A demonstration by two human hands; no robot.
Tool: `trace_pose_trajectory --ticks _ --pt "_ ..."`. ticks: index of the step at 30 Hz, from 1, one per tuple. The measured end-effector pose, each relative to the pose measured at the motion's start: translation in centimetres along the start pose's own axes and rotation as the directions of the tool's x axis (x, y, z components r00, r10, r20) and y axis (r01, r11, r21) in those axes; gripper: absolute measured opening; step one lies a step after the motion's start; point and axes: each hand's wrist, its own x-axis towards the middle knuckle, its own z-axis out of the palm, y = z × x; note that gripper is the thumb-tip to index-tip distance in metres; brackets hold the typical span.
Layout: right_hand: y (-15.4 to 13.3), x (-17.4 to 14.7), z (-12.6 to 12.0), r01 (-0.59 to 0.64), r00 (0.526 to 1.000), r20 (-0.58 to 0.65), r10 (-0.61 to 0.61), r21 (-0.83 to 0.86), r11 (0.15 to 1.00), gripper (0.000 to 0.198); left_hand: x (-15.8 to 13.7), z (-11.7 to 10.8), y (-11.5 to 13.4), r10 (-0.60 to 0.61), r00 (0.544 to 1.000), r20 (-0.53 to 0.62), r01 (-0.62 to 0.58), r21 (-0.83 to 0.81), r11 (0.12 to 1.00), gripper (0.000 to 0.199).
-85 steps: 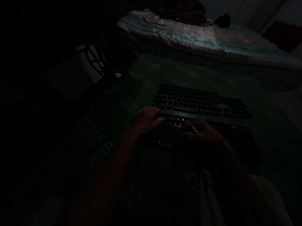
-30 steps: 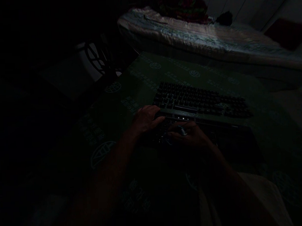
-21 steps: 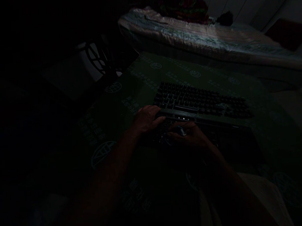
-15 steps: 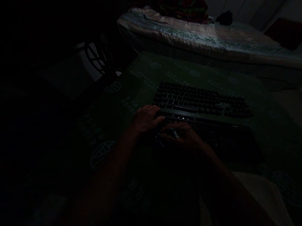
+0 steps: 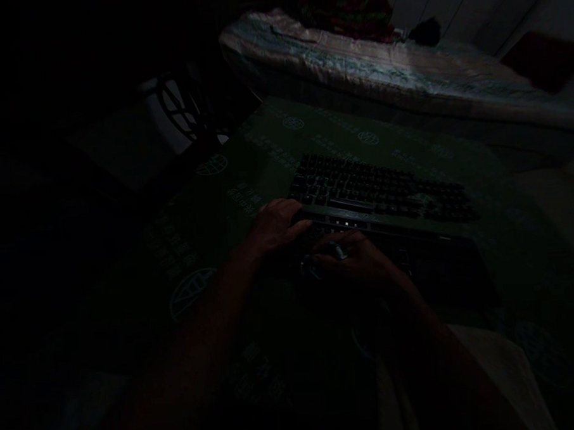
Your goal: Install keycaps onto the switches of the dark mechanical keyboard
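Note:
In the dim head view, my left hand [image 5: 278, 223] grips the left end of a dark keyboard base [image 5: 441, 259], its thumb lying along the near side. My right hand [image 5: 355, 255] is bent over the same base, just right of my left hand. Its fingers are closed round a small object with a pale bluish part [image 5: 338, 250], too dark to name. Beyond the base, many black keycaps [image 5: 352, 182] lie in keyboard rows on a green printed board [image 5: 259, 130].
Behind the board stands a bed with a pale patterned cover [image 5: 375, 65]. A dark chair with a curved openwork back [image 5: 178, 112] is at the left. Light cloth [image 5: 498, 364] shows at the lower right. Deep shadow hides much of the left side.
My right hand has shifted slightly to the right over the keyboard base, the small object moving with it. My left hand keeps its place on the base's left end.

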Motion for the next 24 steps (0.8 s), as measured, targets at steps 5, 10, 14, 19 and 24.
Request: trace_pose_trajectory --ticks 5,10,14,19,24 --pt "-0.2 -0.2 -0.1 -0.025 0.999 -0.040 0.027 0.030 0.999 0.014 0.0 0.1 0.0 -0.001 1.000 -0.015 0.001 0.005 1.000 0.036" --pt "0.2 -0.2 -0.2 -0.042 0.999 -0.019 0.042 -0.003 0.999 0.013 0.1 0.1 0.0 -0.017 1.000 0.003 0.017 0.011 1.000 0.039" --pt "0.2 -0.8 -1.6 -0.079 0.995 -0.062 0.080 0.013 0.997 0.013 0.1 0.0 0.0 0.001 1.000 0.010 -0.001 0.018 1.000 0.038" --pt "-0.4 -1.2 -2.2 -0.140 0.988 -0.066 0.139 -0.010 0.990 0.015 0.1 -0.1 0.0 -0.004 1.000 0.015 0.004 0.016 1.000 0.037" --pt "-0.8 -1.3 -2.0 -0.166 0.986 -0.021 0.166 -0.030 0.986 0.013 0.1 0.0 -0.1 0.002 1.000 0.022 -0.003 0.012 1.000 0.037"
